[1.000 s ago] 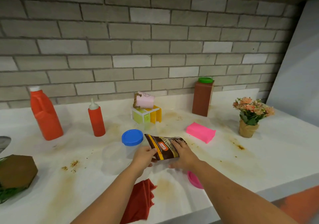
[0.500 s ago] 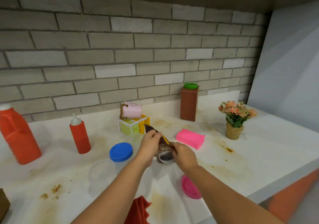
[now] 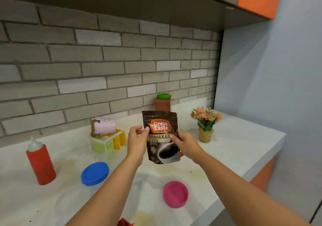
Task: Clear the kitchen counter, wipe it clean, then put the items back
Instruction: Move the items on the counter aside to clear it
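Note:
A dark brown coffee granules pouch (image 3: 161,135) is held upright above the stained white counter (image 3: 235,144). My left hand (image 3: 137,143) pinches its left edge, and my right hand (image 3: 185,144) grips its right side. On the counter stand a red squeeze bottle (image 3: 41,163), a clear container with a blue lid (image 3: 95,173), a pink lid (image 3: 175,194), a pink cup (image 3: 103,126) lying on a yellow-green box (image 3: 108,143), a brown carton with a green cap (image 3: 163,102) behind the pouch, and a small flower pot (image 3: 205,124).
A grey brick wall runs along the back, and a blue-grey wall closes the right side. A dark cabinet underside hangs overhead. The tip of a red cloth (image 3: 125,223) shows at the bottom edge. The counter's front edge runs diagonally at lower right.
Both hands lifted the pouch off the counter and turned it upright, label facing me. The view tilted up and rightwards; the orange jug and pink sponge are out of sight.

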Demonstrator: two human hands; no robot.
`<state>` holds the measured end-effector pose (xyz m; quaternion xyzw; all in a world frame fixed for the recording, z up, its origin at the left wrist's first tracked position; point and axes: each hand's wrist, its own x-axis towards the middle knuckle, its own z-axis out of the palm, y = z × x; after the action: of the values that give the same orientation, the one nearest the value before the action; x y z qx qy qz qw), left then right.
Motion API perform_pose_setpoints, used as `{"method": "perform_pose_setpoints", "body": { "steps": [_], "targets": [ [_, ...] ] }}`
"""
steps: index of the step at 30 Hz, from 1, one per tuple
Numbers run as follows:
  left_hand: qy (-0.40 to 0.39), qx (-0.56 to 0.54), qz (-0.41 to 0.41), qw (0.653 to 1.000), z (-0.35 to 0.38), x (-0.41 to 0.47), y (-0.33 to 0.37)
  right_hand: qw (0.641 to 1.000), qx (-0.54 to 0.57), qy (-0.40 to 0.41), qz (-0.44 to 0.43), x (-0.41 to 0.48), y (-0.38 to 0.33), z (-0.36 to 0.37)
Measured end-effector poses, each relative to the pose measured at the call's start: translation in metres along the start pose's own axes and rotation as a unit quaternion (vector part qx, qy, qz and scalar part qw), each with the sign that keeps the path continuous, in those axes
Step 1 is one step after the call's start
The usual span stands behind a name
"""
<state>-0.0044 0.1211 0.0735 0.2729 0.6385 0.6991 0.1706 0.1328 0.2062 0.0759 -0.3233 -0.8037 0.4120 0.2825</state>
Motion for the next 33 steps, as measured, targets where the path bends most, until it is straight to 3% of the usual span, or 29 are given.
{"method": "perform_pose_setpoints", "body": {
  "steps": [4, 10, 22, 33],
  "targets": [
    [-0.112, -0.013, -0.004, 0.994, 0.028, -0.005, -0.001, 0.999, 0.023, 0.017, 0.039, -0.01, 0.011, -0.03],
    [-0.166, -0.021, 0.006, 0.986, 0.082, -0.019, 0.01, 0.996, 0.041, 0.051, 0.062, -0.023, 0.036, -0.088],
    [-0.176, -0.052, 0.008, 0.983, 0.238, -0.045, 0.017, 0.992, 0.011, 0.112, 0.051, -0.029, 0.101, -0.232],
    [-0.168, -0.001, 0.013, 0.986, 0.36, -0.065, 0.021, 0.988, 0.044, 0.141, 0.034, -0.023, 0.158, -0.337]
  ]
}}
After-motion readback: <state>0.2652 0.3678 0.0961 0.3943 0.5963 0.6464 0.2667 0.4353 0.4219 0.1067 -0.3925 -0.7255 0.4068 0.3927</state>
